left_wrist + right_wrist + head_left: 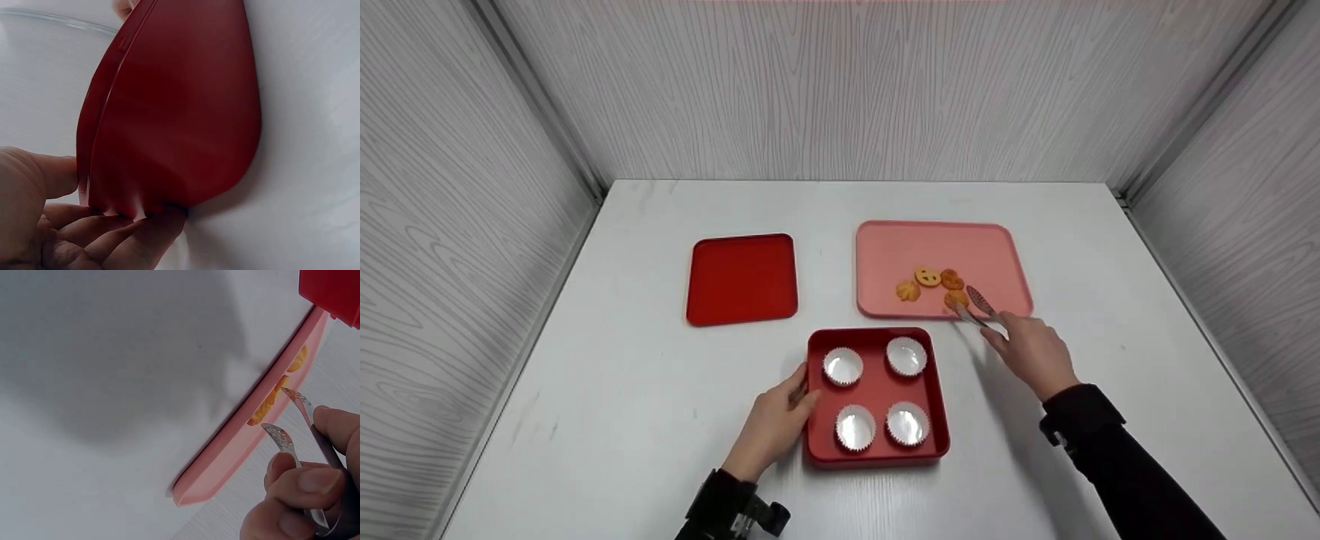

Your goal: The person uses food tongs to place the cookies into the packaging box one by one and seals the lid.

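Observation:
My left hand [772,424] grips the left wall of a square red box [877,390], thumb at the rim and fingers against the outside, as the left wrist view shows. Inside the box stand several white paper baking cups [856,428]. With my right hand [1035,356] I hold metal tongs [279,437], their two perforated tips apart, over the near side of a pink tray [885,247]. Several small golden cookies lie there: a swirled one [908,291], a round one with holes [928,277], a pretzel-shaped one [952,280], and another [956,298] right at the tongs' tips.
A flat dark red tray [742,281] lies at the back left, beyond the box. All stands on a white table [622,390], with grey wood-grain panels [840,97] rising at the back and both sides.

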Demonstrator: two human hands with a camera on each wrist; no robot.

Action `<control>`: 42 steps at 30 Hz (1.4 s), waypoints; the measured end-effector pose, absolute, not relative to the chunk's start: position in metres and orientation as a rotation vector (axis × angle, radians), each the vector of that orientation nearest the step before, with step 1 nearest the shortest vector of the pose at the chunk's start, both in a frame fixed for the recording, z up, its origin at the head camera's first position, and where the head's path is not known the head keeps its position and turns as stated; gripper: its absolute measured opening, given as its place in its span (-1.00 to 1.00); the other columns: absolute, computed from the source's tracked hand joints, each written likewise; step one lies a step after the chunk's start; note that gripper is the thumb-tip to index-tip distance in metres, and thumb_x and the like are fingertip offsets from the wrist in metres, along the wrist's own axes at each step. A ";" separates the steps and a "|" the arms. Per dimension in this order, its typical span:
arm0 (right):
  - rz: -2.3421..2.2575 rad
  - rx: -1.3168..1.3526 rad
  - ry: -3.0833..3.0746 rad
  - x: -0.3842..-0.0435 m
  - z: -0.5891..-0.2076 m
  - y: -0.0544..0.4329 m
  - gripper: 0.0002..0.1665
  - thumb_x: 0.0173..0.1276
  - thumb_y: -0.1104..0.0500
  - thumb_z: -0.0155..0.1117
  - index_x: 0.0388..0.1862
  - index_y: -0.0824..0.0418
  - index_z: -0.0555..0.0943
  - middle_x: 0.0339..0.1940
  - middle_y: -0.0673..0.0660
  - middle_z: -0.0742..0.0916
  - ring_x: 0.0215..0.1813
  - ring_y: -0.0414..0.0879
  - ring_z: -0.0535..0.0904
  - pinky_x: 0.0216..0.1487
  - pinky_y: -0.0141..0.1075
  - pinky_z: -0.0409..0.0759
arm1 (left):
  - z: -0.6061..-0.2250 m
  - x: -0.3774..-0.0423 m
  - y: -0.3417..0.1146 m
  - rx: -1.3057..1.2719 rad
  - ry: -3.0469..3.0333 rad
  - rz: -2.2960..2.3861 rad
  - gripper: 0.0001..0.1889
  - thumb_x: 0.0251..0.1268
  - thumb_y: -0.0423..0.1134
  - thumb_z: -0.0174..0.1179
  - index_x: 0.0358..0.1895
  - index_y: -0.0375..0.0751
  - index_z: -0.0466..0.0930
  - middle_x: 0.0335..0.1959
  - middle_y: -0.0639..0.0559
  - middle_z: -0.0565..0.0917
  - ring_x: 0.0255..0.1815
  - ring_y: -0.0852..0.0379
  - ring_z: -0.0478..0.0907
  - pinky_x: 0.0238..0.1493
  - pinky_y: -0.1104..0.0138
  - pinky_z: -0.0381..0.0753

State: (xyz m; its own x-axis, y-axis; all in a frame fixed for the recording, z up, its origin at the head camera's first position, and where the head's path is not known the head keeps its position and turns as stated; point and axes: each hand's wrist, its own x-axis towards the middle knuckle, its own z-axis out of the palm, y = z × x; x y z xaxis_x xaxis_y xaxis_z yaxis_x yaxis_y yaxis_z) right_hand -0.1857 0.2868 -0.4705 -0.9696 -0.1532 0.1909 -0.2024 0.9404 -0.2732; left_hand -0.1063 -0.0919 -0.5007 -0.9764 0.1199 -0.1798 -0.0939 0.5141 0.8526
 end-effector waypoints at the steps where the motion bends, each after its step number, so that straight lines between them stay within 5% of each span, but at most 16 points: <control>1: 0.437 0.270 -2.937 -0.187 -0.470 0.286 -0.69 0.45 0.07 0.38 -0.26 0.32 0.61 -0.53 0.27 0.66 -0.52 0.16 0.60 -0.56 -0.07 0.45 | -0.501 -0.106 -0.092 0.029 2.543 1.448 -0.34 0.55 -0.08 0.16 0.58 -0.22 0.23 0.47 -0.15 0.44 0.53 -0.15 0.31 0.49 -0.05 0.33; 15: 0.370 0.244 -2.995 -0.204 -0.464 0.280 -0.63 0.46 0.05 0.33 -0.42 0.33 0.63 -0.67 0.18 0.58 -0.64 0.07 0.52 -0.63 -0.05 0.46 | -0.504 -0.107 -0.093 0.055 2.545 1.460 -0.35 0.55 -0.09 0.15 0.58 -0.24 0.23 0.47 -0.17 0.44 0.53 -0.18 0.29 0.49 -0.06 0.33; 42: 0.147 0.246 -2.934 -0.209 -0.462 0.282 -0.63 0.44 0.06 0.33 -0.40 0.36 0.59 -0.67 0.24 0.55 -0.68 0.15 0.49 -0.65 0.04 0.49 | -0.504 -0.105 -0.093 0.041 2.526 1.468 -0.34 0.57 -0.06 0.12 0.59 -0.22 0.21 0.51 -0.16 0.39 0.56 -0.17 0.26 0.50 -0.05 0.31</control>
State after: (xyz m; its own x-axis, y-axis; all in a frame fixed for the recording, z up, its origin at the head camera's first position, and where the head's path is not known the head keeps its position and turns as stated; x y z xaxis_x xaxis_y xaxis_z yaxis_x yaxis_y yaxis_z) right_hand -0.2091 0.2820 -0.4623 -0.9676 -0.1550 0.1994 -0.1741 0.9813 -0.0820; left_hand -0.1051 -0.0933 -0.5037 -0.9756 0.1333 -0.1743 -0.0854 0.5010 0.8612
